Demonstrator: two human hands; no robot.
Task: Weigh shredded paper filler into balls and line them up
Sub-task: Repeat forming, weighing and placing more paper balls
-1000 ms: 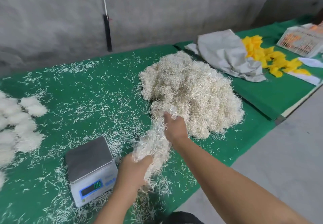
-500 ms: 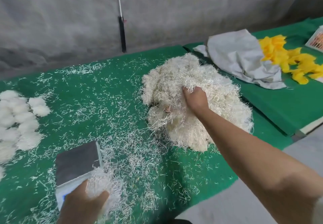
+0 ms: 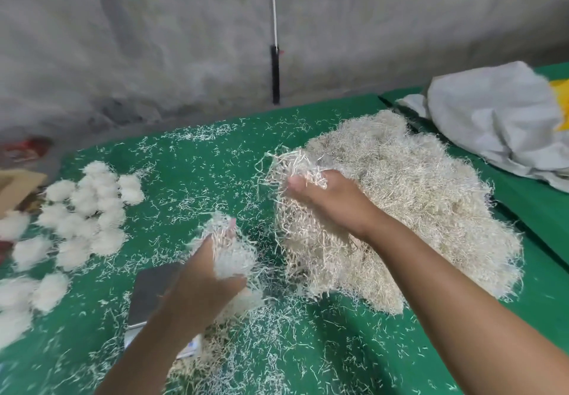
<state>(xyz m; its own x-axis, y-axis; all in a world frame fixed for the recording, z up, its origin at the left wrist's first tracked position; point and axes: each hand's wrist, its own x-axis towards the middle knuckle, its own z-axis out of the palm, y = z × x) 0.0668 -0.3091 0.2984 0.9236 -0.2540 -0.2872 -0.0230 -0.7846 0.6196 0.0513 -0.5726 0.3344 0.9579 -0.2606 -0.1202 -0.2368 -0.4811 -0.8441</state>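
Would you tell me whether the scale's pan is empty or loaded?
Empty: the scale pan shows bare grey; the left hand holds its clump above.

The big pile [image 3: 409,210] under the right hand [image 3: 332,200] was thin paper strips, cream and scratchy-looking, all tangled. The clump [image 3: 234,253] in the left hand [image 3: 200,287] was the same paper, whiter and fluffy. The balls [image 3: 89,210] far to the left of that hand looked soft and fuzzy. Just behind the left hand, the scale [image 3: 151,293] had a smooth, dull grey metal top. The table cover [image 3: 197,166] was green cloth, flat and not shiny. Past the right hand lay a grey cloth [image 3: 492,123], soft and wrinkled. The wall [image 3: 184,40] looked like rough, dull grey concrete.
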